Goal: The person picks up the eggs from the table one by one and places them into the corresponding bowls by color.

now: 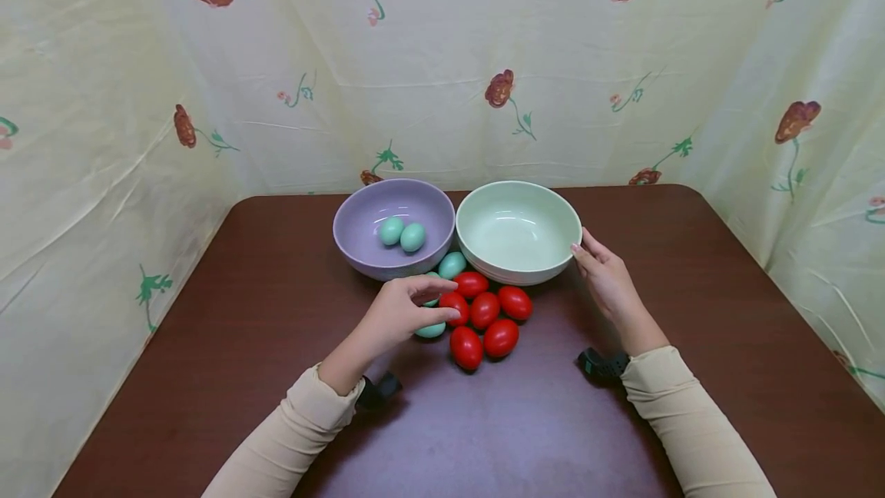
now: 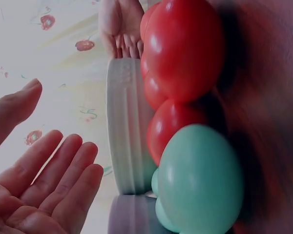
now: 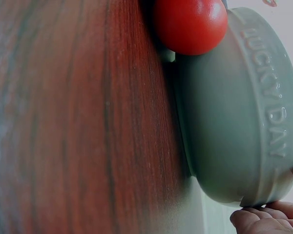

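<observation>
My left hand (image 1: 404,313) hovers over the near side of the egg cluster, thumb and fingers apart, holding nothing. Beneath and beside it lie several red eggs (image 1: 485,311) and a few turquoise eggs (image 1: 452,265), some partly hidden by the hand. In the left wrist view, a turquoise egg (image 2: 201,180) appears large beside the open palm. With my right hand (image 1: 608,283) I hold the right side of the pale green bowl (image 1: 518,277), thumb at its rim and fingers against the outer wall. No eggs show inside that bowl.
Left of the green bowl stands a purple bowl (image 1: 353,240) with two turquoise eggs (image 1: 412,237) inside. Both bowls sit near the far edge of the brown table (image 1: 276,290). A flowered curtain (image 1: 429,60) surrounds the back and sides.
</observation>
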Demonstrator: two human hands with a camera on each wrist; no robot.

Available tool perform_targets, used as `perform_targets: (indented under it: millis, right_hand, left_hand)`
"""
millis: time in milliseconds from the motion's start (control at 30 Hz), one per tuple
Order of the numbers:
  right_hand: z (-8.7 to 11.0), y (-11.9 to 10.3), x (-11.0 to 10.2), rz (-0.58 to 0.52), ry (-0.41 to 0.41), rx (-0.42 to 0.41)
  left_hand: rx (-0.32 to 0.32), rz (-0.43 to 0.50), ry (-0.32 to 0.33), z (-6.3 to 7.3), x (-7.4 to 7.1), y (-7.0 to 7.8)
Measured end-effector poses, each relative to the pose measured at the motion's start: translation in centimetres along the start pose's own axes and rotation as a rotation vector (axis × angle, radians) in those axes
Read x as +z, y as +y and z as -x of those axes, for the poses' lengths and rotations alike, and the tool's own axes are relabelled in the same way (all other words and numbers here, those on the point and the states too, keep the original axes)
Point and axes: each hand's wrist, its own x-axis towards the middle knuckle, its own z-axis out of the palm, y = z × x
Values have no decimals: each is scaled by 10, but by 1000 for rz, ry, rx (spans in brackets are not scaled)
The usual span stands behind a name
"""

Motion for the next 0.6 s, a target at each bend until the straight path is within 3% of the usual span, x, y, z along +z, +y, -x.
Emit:
perform_targets:
  millis: [100, 333, 600]
  right_hand:
    - [0, 0, 0, -1, -4, -1]
    - [-1, 0, 1, 3, -3, -2]
    - [-1, 0, -1, -2, 3, 4]
  left_hand:
    - [6, -25, -14, 1, 4, -1]
    - [21, -56, -141, 5, 9, -1]
    - [41, -57, -186, 2, 15, -4]
